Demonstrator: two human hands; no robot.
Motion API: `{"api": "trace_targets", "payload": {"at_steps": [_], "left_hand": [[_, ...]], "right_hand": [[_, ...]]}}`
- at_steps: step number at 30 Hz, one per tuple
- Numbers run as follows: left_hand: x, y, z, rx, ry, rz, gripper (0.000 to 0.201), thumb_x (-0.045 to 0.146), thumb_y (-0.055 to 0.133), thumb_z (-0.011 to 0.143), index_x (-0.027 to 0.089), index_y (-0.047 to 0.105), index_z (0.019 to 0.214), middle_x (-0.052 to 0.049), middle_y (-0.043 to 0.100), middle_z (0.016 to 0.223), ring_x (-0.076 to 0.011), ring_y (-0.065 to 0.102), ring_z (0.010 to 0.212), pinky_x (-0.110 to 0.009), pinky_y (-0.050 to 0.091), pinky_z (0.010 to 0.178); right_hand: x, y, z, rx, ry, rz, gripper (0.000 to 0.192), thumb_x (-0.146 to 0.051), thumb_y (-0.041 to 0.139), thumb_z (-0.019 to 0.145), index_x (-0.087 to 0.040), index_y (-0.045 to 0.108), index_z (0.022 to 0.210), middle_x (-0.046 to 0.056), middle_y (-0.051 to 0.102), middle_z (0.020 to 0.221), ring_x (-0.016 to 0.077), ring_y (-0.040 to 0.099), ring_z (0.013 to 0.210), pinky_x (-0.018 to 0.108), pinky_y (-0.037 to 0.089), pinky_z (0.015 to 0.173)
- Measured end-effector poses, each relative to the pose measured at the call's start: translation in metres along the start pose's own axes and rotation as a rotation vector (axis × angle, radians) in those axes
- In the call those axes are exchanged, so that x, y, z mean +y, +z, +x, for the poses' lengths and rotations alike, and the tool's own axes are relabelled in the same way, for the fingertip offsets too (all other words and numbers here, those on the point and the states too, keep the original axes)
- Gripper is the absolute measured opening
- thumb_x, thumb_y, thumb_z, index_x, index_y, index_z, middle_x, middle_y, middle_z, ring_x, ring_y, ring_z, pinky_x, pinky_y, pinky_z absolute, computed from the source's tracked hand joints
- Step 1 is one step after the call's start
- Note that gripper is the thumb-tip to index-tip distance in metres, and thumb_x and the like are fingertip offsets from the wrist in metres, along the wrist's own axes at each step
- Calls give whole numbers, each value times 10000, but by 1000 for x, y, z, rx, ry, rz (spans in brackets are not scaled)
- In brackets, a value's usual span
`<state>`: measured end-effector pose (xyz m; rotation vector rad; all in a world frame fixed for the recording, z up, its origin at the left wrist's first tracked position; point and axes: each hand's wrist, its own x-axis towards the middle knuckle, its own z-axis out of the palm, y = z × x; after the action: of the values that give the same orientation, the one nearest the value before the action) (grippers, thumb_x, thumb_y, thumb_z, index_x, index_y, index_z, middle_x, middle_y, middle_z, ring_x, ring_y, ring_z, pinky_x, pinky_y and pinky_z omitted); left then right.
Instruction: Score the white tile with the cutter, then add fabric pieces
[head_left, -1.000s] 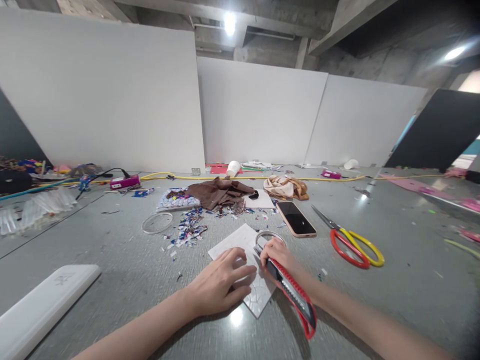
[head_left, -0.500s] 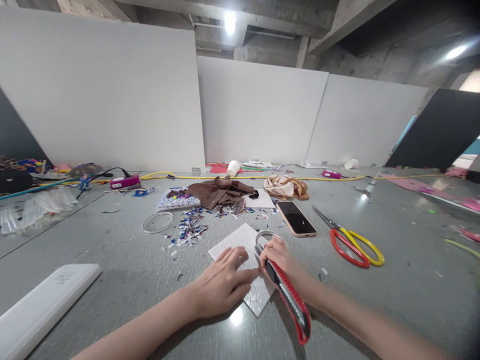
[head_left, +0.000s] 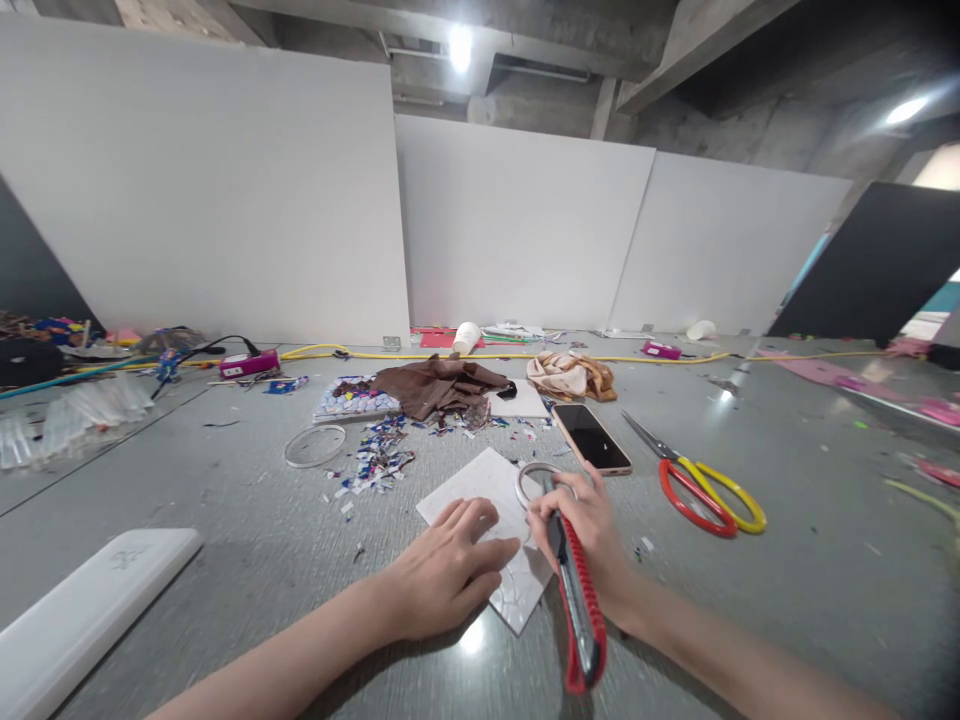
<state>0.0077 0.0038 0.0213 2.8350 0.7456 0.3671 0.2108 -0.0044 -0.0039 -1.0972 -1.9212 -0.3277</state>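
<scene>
My left hand (head_left: 450, 570) lies with fingers spread on a white square sheet (head_left: 481, 483), over its left part. The sheet's near corner shows a pattern of pale, pebble-like outlines. In my right hand (head_left: 581, 530) is a red and black utility knife (head_left: 579, 600), its handle end tilted toward me. Its blade tip is not clear to see behind my fingers. Just beyond them a thin whitish ring (head_left: 521, 484) rests at the sheet's right edge; whether my fingers touch it I cannot tell.
Another thin ring (head_left: 315, 447) lies left of scattered colored scraps (head_left: 379, 455). Brown cloth (head_left: 442, 385) and a beige cloth (head_left: 570, 376) lie farther back. A phone (head_left: 592, 437) and scissors (head_left: 701, 490) are at right. A white power bank-like block (head_left: 97, 600) sits front left.
My right hand has shifted slightly to the right with the utility knife, whose handle has swung more upright and left at its near end. My left hand stays nearly still.
</scene>
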Motion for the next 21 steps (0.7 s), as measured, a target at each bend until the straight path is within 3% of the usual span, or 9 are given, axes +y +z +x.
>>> {"api": "trace_targets", "payload": {"at_steps": [3, 7, 10, 12, 15, 17, 21], "left_hand": [[0, 2, -1, -4, 9, 31, 326, 209, 414, 884, 231, 468, 1204, -90, 448, 1094, -267, 418, 1044, -449, 359, 904], [-2, 4, -2, -2, 23, 53, 380, 234, 393, 896, 227, 393, 1276, -97, 450, 1120, -268, 420, 1053, -462, 350, 913], [-4, 5, -2, 31, 7, 19, 391, 264, 425, 885, 200, 387, 1269, -103, 454, 1134, -265, 427, 1058, -437, 362, 920], [-4, 6, -3, 70, -20, -24, 382, 277, 462, 866, 172, 406, 1228, -110, 461, 1137, -261, 434, 1062, -409, 374, 924], [-3, 6, -4, 109, -46, -68, 307, 273, 494, 841, 178, 455, 1130, -102, 477, 1122, -252, 459, 1042, -389, 399, 905], [-2, 5, -5, 109, -41, -67, 252, 254, 498, 835, 193, 489, 1080, -96, 477, 1117, -247, 477, 1016, -387, 413, 882], [-1, 4, -4, 102, 12, -46, 174, 204, 471, 848, 205, 559, 998, -94, 477, 1100, -230, 499, 979, -371, 425, 853]], "right_hand": [[4, -1, 2, 57, 82, 75, 134, -164, 553, 769, -223, 439, 730, -1, 629, 741, 205, 582, 763, 460, 322, 898], [6, -4, 1, -4, 178, 242, 43, -210, 538, 787, -214, 496, 789, 15, 607, 733, 197, 582, 705, 330, 433, 699], [2, -10, 0, -40, 208, 341, 129, -243, 493, 808, -208, 527, 928, 32, 618, 820, 194, 591, 752, 300, 439, 687], [-3, -14, 1, -81, 247, 387, 121, -262, 494, 798, -203, 536, 895, 17, 606, 763, 176, 585, 689, 281, 437, 642], [-11, -21, 3, -257, 326, 454, 56, -258, 512, 767, -203, 518, 763, -34, 515, 581, 138, 508, 518, 258, 401, 518], [-14, -23, 4, -339, 352, 501, 18, -215, 503, 743, -210, 488, 751, -47, 487, 573, 128, 482, 505, 247, 387, 493], [-13, -19, 3, -317, 382, 507, 111, -162, 480, 692, -226, 401, 737, -47, 469, 632, 125, 475, 542, 240, 388, 503]]}}
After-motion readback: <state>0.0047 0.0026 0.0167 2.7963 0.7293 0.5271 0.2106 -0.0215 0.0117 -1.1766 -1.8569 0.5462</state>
